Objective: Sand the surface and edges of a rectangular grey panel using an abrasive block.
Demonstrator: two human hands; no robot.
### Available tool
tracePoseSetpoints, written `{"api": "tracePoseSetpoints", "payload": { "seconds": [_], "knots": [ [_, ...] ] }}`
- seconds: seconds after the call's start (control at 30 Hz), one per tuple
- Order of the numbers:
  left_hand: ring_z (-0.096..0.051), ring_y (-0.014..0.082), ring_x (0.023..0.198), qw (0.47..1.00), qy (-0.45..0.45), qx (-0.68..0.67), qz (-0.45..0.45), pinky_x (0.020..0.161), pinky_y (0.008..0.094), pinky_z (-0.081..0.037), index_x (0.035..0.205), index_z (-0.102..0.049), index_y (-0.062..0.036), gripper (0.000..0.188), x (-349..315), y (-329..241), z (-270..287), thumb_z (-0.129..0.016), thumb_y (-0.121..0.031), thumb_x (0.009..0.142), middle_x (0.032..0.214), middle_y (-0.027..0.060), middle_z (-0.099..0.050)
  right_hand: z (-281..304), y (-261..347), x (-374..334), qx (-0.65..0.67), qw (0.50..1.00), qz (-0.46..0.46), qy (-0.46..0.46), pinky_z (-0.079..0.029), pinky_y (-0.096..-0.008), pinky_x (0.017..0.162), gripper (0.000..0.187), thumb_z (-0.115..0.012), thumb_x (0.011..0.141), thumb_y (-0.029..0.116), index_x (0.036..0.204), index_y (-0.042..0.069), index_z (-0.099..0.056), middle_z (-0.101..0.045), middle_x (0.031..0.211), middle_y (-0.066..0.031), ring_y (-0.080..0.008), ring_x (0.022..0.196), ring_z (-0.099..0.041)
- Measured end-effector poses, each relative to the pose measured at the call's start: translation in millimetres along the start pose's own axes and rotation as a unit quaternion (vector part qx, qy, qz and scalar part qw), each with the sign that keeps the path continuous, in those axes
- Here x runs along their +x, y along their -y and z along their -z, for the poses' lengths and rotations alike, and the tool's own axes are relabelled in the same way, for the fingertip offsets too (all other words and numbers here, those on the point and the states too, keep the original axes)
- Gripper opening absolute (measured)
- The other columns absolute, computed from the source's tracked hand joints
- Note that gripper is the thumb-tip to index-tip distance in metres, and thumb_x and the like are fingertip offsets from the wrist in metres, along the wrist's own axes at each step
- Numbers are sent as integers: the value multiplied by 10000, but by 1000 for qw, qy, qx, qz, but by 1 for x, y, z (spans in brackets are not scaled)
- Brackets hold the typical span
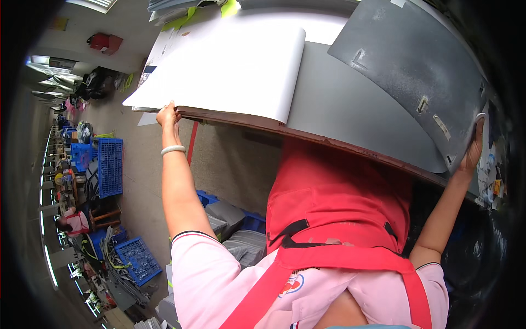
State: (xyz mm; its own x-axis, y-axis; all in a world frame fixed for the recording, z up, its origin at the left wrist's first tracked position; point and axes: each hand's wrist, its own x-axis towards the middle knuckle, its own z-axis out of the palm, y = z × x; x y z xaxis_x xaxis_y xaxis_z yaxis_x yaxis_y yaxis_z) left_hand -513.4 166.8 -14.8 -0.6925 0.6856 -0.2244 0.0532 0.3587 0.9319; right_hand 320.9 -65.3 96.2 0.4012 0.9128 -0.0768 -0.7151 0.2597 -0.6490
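Observation:
My left hand [168, 114] is closed on the near left edge of a large white sheet [230, 71], at the brown-edged table [329, 141]. The sheet's right side curls over in a soft fold. Out to the right, my right hand [473, 147] grips the rim of a dark grey board [408, 60], fingers partly hidden behind it. Several slots and pale scuffs mark this board, which is tilted up over a smooth grey sheet [356, 104]. That grey sheet lies flat beside the white one.
Stacked grey sheets [175, 8] and yellow-green strips [229, 7] lie at the table's far side. Below left of me, a blue crate [253, 222] holds grey pieces. More blue crates [110, 167] stand along the floor at left, where another person [74, 222] sits.

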Motion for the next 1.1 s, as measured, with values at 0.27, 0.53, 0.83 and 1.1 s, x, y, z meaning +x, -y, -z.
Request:
{"api": "tracePoseSetpoints", "payload": {
  "seconds": [0.27,0.53,0.83,1.1],
  "knots": [
    [-564,324,1202,863,-193,340,-320,1030,445,-460,1437,-482,16,696,17,-16,52,-762,-299,884,1409,203,-513,-55,-62,4,-30,998,-46,27,-624,-362,885,312,-754,935,259,1168,68,-671,-711,1110,-76,-204,988,-715],
    [-677,174,950,742,362,142,-546,819,301,-550,1165,-712,-38,214,-330,-89,-104,-671,-47,955,1072,96,-705,-27,-91,14,-453,891,-25,11,-511,-217,755,234,-756,939,276,1043,70,-720,-679,916,12,-78,834,-614],
    [-601,296,1014,621,468,265,-569,869,397,-511,1109,-689,-31,299,-383,-32,-152,-779,-61,825,1105,109,-631,49,-46,23,-616,780,84,-67,-477,-226,777,247,-744,935,286,1010,51,-734,-680,909,24,-66,804,-584],
    [-602,293,967,622,453,296,-565,835,392,-522,1088,-684,-36,340,-379,-37,-146,-817,-106,783,1080,100,-634,11,-76,-10,-586,810,-11,-8,-549,-252,787,235,-695,972,256,1003,23,-711,-693,934,-11,-86,806,-640]
  ]
}}
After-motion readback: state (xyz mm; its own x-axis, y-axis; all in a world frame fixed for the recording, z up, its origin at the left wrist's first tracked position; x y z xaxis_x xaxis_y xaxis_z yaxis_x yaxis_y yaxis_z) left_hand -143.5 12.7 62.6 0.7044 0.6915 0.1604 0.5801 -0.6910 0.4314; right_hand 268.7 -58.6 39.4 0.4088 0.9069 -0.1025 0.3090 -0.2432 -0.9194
